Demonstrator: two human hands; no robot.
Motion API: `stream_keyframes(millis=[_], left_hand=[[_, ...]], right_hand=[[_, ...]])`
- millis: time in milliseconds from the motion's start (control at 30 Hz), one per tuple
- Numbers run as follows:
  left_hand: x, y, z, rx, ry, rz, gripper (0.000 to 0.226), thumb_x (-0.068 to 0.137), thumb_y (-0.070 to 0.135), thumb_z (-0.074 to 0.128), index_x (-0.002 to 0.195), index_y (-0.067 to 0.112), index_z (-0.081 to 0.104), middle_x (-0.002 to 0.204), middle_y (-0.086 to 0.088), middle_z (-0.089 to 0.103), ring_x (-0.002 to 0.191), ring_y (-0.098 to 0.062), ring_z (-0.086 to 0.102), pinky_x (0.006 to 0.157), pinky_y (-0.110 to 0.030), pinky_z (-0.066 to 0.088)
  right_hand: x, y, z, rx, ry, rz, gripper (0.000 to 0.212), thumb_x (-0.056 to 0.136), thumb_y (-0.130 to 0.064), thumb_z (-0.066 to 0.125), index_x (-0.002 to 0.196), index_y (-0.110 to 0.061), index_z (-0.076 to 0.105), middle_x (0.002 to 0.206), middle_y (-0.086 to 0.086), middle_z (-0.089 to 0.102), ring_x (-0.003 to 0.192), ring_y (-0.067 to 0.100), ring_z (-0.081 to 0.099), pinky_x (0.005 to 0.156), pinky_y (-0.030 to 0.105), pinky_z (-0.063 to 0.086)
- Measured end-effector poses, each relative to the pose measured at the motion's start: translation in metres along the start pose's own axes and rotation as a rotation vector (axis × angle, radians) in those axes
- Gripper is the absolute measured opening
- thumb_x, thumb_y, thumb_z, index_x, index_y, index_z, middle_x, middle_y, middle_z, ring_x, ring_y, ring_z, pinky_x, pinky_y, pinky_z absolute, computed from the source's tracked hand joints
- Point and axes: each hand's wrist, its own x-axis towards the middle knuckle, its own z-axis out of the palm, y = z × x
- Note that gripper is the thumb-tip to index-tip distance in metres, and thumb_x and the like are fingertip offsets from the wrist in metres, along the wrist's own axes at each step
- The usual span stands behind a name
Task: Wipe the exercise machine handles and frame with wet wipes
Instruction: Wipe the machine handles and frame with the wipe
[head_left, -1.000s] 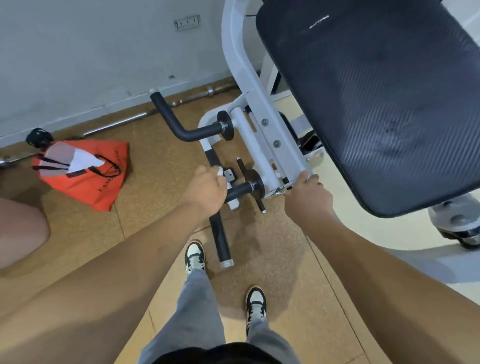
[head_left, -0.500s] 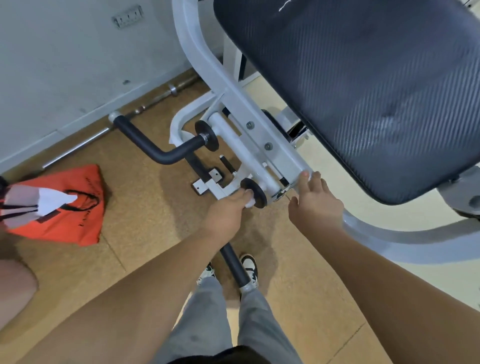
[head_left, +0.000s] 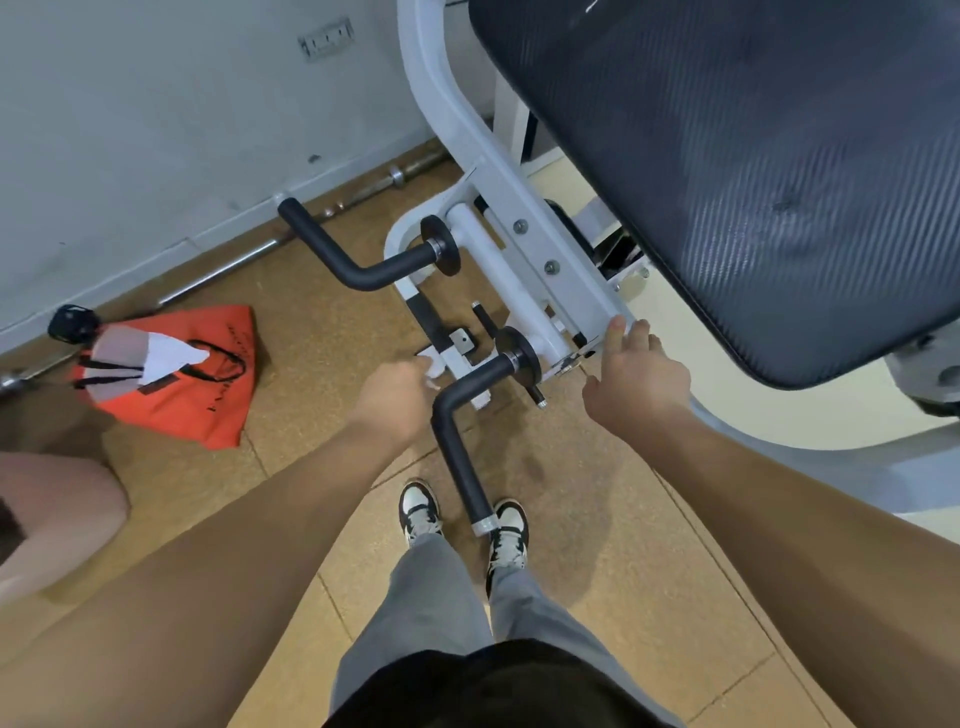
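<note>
Left hand (head_left: 395, 396) is down low by the machine, fingers curled around a bunched white wet wipe (head_left: 432, 370) that peeks out at the fingertips. The wipe sits just beside the bend of the near handle (head_left: 456, 410); whether it actually touches the black grip, I can't tell. Right hand (head_left: 637, 378) is over on the other side with its fingers straight and their tips resting on the lower end of the white frame beam (head_left: 525, 235). That looks like a bracing touch, steadying the body for the reach while the other hand does the cleaning.

Now the machine. The near handle is a matte black bent bar with a silver cap at its free end, running back toward the person's shoes. The far handle (head_left: 349, 260) mirrors it, angled off toward the wall. The frame is painted white with visible bolts, under a big dark ribbed seat pad (head_left: 727, 182). An orange bag (head_left: 174, 382) and a barbell (head_left: 223, 266) lie on the floor (head_left: 597, 519) to the left.
</note>
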Motion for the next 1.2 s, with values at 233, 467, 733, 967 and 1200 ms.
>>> stream_keyframes(millis=[233,467,733,967,1200], left_hand=[[0.028,0.061,0.048,0.178,-0.072,0.322,0.064,0.095,-0.005,0.053,0.154,0.016,0.039,0.155,-0.008,0.046,0.129,-0.028,0.057,0.102,-0.041,0.051],[0.005,0.044,0.03,0.379,0.014,0.242,0.068,0.093,0.0,0.048,0.157,0.015,0.032,0.133,-0.017,0.06,0.107,-0.037,0.063,0.08,-0.041,0.054],[0.019,0.058,0.015,-0.073,0.102,0.114,0.054,0.098,-0.004,0.049,0.146,0.021,0.054,0.127,-0.001,0.065,0.11,-0.021,0.063,0.099,-0.038,0.051],[-0.004,0.009,0.044,0.043,0.052,0.246,0.077,0.089,-0.017,0.042,0.157,0.02,0.04,0.163,-0.005,0.038,0.146,-0.026,0.042,0.121,-0.03,0.032],[-0.067,-0.023,0.064,0.143,0.023,0.324,0.07,0.098,-0.008,0.04,0.162,0.013,0.022,0.17,-0.006,0.009,0.158,-0.022,0.015,0.126,-0.029,0.005]], right_hand=[[0.0,0.005,-0.002,-0.028,-0.018,-0.037,0.088,0.105,-0.04,0.047,0.166,-0.006,-0.007,0.172,0.024,0.002,0.158,0.038,0.018,0.108,0.05,0.047],[-0.001,0.008,0.001,-0.045,-0.008,-0.065,0.091,0.104,-0.034,0.05,0.165,-0.008,-0.012,0.173,0.022,-0.003,0.159,0.037,0.015,0.107,0.052,0.048],[-0.002,0.006,0.003,-0.04,0.004,-0.075,0.09,0.104,-0.036,0.048,0.164,-0.004,-0.01,0.172,0.026,-0.001,0.158,0.04,0.016,0.102,0.051,0.051],[-0.004,0.005,-0.001,-0.01,-0.017,-0.06,0.094,0.103,-0.039,0.052,0.165,-0.004,-0.009,0.172,0.026,-0.001,0.159,0.041,0.014,0.107,0.05,0.048],[-0.012,0.006,0.006,0.013,0.023,-0.055,0.092,0.104,-0.039,0.05,0.165,-0.009,-0.012,0.174,0.019,-0.002,0.161,0.035,0.01,0.107,0.052,0.047]])
